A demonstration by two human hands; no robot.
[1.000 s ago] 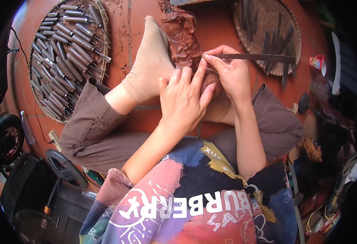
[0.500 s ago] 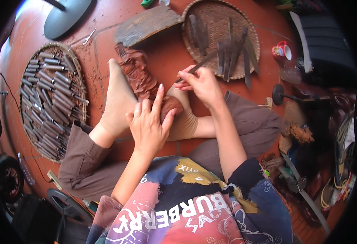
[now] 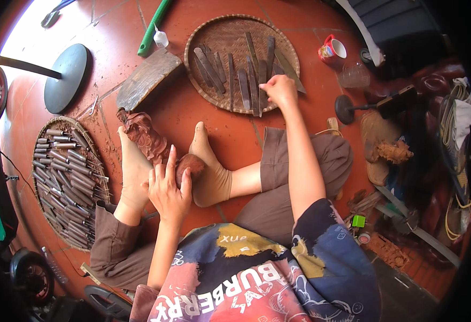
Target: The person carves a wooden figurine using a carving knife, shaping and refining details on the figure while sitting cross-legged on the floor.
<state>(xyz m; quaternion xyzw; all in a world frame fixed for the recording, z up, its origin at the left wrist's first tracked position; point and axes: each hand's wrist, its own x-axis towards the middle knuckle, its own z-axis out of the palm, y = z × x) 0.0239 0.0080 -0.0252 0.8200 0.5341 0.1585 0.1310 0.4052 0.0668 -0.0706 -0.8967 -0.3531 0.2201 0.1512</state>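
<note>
A reddish-brown wood carving [image 3: 145, 135] with a rippled surface lies between my two feet. My left hand [image 3: 167, 194] rests over its rounded lower end [image 3: 192, 162], fingers spread and stretched out. The underside of that hand is hidden. My right hand [image 3: 279, 90] is at the near right edge of a round woven tray [image 3: 190, 59], its fingers pinched at the end of a dark flat file [image 3: 262, 75]. Several similar dark flat files [image 3: 243, 88] lie on the tray around it.
Left of my feet stands a round basket [image 3: 106, 201] full of wooden-handled carving tools [image 3: 69, 182]. A worn wood block [image 3: 148, 80] lies beyond the carving. A red mug [image 3: 333, 49], a round black stand base [image 3: 66, 78] and a green hose [image 3: 149, 37] surround the area.
My right hand has moved from above my right foot, carrying a dark file, forward and right to the tray. My left hand stays on the carving. The view has shifted.
</note>
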